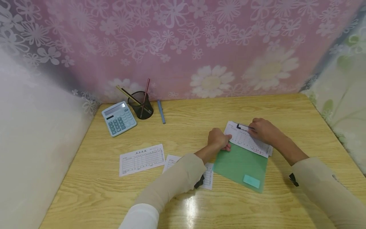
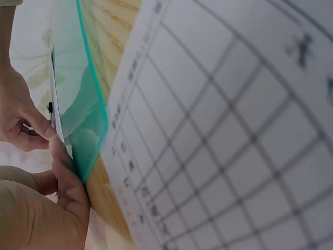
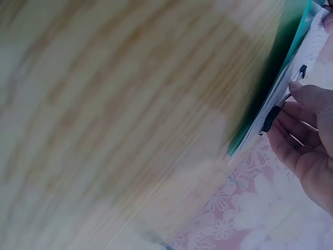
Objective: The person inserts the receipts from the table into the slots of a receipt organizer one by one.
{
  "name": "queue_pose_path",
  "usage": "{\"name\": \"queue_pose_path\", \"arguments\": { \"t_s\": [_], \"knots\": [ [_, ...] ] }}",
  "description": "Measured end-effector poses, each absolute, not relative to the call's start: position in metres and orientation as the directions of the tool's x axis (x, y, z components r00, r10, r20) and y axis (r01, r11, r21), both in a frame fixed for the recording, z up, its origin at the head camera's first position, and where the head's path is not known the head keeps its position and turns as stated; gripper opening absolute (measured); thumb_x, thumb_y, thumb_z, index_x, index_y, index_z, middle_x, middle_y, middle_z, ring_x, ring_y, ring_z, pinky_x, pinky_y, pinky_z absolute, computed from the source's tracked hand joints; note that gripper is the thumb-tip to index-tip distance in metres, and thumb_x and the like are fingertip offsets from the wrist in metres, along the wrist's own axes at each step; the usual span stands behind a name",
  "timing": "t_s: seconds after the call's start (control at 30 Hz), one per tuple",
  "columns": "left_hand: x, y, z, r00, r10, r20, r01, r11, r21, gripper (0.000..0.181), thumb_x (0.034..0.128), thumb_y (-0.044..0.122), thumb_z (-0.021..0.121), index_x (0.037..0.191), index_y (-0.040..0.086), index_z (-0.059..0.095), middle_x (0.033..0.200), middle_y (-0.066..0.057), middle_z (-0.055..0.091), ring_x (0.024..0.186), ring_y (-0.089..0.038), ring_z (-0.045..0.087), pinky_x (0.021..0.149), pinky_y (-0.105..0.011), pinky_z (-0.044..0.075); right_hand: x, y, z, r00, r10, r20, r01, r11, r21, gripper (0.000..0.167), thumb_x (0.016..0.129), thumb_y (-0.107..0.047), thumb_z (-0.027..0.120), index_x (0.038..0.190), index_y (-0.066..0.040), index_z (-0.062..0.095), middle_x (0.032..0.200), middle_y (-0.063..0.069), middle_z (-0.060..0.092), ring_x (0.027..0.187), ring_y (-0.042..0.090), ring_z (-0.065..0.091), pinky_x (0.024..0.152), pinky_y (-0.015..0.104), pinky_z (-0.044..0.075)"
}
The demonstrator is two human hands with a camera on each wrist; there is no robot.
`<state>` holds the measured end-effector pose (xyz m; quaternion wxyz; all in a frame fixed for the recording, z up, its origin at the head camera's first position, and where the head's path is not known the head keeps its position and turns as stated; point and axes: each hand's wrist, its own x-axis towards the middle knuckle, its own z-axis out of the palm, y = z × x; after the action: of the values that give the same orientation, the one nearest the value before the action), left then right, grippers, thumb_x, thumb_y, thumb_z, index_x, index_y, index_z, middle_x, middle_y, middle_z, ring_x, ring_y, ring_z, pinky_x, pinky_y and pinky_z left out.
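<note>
Both your hands are at the green clipboard: your right hand has thumb and fingers closed in a pinch on its metal clip, while your left hand pinches a printed slip at the clipboard's left edge, across its far part. Left of the clipboard lie more slips; farther left and behind it stand a calculator and pen cup.

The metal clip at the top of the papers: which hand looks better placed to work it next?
Probably the right hand: it pinches the clip, while the left hand holds the left edge of the paper, away from the clip.
</note>
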<state>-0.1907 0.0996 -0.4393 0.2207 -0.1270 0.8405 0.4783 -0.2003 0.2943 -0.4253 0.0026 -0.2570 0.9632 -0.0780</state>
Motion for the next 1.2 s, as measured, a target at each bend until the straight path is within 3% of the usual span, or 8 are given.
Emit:
{"name": "queue_pose_path", "arguments": {
  "t_s": [0.4,0.8,0.97,1.07,1.2],
  "knots": [
    [-0.188,0.097,-0.435,-0.873,0.005,-0.488,-0.406,0.546,0.733,0.034,0.0912,0.019,0.062,0.06,0.005,0.063,0.048,-0.001,0.063,0.044,-0.014,0.064,0.038,-0.021,0.039,-0.202,0.293,-0.425,-0.873,-0.487,0.015,-0.485,0.864,-0.138,0.018,0.087,-0.009,0.066,0.095,0.006,0.069,0.082,0.012,0.062,0.072,0.021,0.059,0.066,0.04,0.052],
    [-0.191,0.1,-0.436,-0.87,0.005,-0.492,-0.426,0.494,0.758,0.028,0.0889,0.012,0.06,0.063,0.003,0.063,0.049,-0.004,0.064,0.044,-0.014,0.065,0.04,-0.023,0.047,-0.201,0.293,-0.425,-0.88,-0.475,0.007,-0.471,0.87,-0.145,0.02,0.087,-0.011,0.068,0.096,0.006,0.069,0.083,0.013,0.063,0.074,0.024,0.061,0.068,0.042,0.053],
    [-0.195,0.096,-0.439,-0.856,0.053,-0.515,-0.445,0.433,0.784,0.023,0.087,0.014,0.067,0.07,-0.002,0.064,0.049,-0.008,0.064,0.044,-0.018,0.065,0.039,-0.023,0.05,-0.201,0.293,-0.426,-0.884,-0.467,0.002,-0.462,0.875,-0.144,0.021,0.086,-0.012,0.068,0.098,0.006,0.069,0.085,0.014,0.064,0.076,0.026,0.062,0.07,0.044,0.053],
    [-0.198,0.084,-0.436,-0.851,0.115,-0.512,-0.407,0.472,0.782,0.026,0.0864,0.017,0.069,0.07,-0.003,0.063,0.051,-0.011,0.065,0.045,-0.02,0.066,0.041,-0.024,0.052,-0.201,0.293,-0.425,-0.887,-0.462,-0.006,-0.456,0.877,-0.151,0.022,0.087,-0.012,0.068,0.1,0.006,0.069,0.087,0.014,0.064,0.078,0.026,0.062,0.07,0.044,0.053],
    [-0.199,0.052,-0.426,-0.867,0.236,-0.44,-0.244,0.569,0.786,0.032,0.0885,0.023,0.068,0.07,-0.004,0.067,0.058,-0.012,0.068,0.051,-0.022,0.068,0.048,-0.026,0.056,-0.2,0.294,-0.423,-0.896,-0.442,-0.033,-0.43,0.885,-0.178,0.023,0.087,-0.013,0.068,0.101,0.005,0.068,0.09,0.014,0.064,0.079,0.026,0.062,0.07,0.043,0.053]
  ]
}}
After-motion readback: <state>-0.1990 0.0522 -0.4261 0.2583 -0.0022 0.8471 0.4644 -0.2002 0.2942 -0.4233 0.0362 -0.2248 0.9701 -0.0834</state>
